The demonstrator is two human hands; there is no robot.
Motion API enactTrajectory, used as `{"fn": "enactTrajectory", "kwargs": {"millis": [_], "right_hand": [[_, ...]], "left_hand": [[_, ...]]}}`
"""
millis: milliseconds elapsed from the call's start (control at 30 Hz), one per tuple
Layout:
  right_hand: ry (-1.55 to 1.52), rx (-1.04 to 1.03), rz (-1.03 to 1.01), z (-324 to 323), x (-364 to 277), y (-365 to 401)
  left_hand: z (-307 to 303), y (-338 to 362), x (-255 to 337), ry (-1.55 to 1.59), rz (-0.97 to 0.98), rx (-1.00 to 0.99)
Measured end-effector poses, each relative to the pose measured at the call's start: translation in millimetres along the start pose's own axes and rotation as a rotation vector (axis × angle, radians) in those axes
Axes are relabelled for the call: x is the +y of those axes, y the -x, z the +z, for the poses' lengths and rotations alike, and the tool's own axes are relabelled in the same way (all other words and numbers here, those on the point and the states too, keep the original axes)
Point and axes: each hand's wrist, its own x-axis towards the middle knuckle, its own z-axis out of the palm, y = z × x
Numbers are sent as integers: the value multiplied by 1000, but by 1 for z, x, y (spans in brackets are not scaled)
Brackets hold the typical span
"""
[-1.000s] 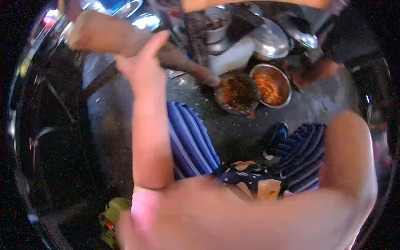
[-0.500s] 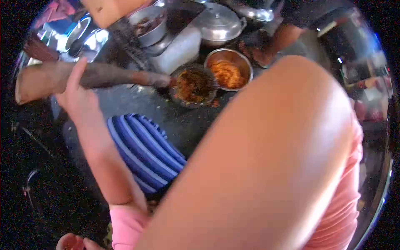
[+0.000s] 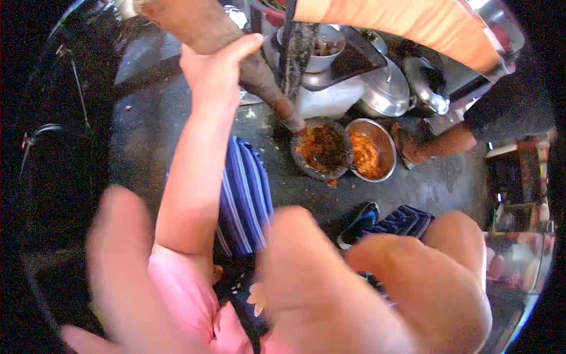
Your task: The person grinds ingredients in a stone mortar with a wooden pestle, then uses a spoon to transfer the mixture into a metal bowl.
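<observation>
My left hand [image 3: 215, 74] is wrapped round a thick wooden pestle [image 3: 247, 65], thumb lying along its side. The pestle slants down to the right, its narrow end right at the rim of a dark mortar [image 3: 299, 158]. Inside the mortar is a reddish-brown mash [image 3: 323, 147] with dark bits. A metal bowl [image 3: 390, 154] of orange, shredded-looking food [image 3: 367, 156] stands beside it. Close to the camera, my right hand [image 3: 306, 295] is blurred, its fingers apart and nothing visible between them.
Behind the mortar stand a lidded metal pot [image 3: 386, 88], a pale block [image 3: 330, 99] and a pot with dark contents [image 3: 323, 62]. A wooden board [image 3: 401, 23] juts in above. Another person's leg [image 3: 442, 141] reaches in from the right. Striped blue cloth [image 3: 244, 194] and a shoe [image 3: 361, 224] lie below.
The view has turned, shifting the mortar and bowl right and down. My left hand still grips the pestle, now more steeply slanted. My right hand's fingers have come up before the camera.
</observation>
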Motion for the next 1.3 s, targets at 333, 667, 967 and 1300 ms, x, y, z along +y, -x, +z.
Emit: {"fn": "enactTrajectory", "kwargs": {"millis": [333, 667, 967, 1300], "right_hand": [[-100, -30, 22, 4, 3, -1], [132, -74, 1184, 203, 185, 140], [-116, 112, 1719, 351, 222, 245], [-137, -47, 1657, 328, 239, 173]], "left_hand": [[-8, -2, -7, 32, -30, -80], [-4, 2, -9, 23, -30, -39], [5, 11, 1, 7, -51, -96], [18, 7, 5, -26, -22, -147]]}}
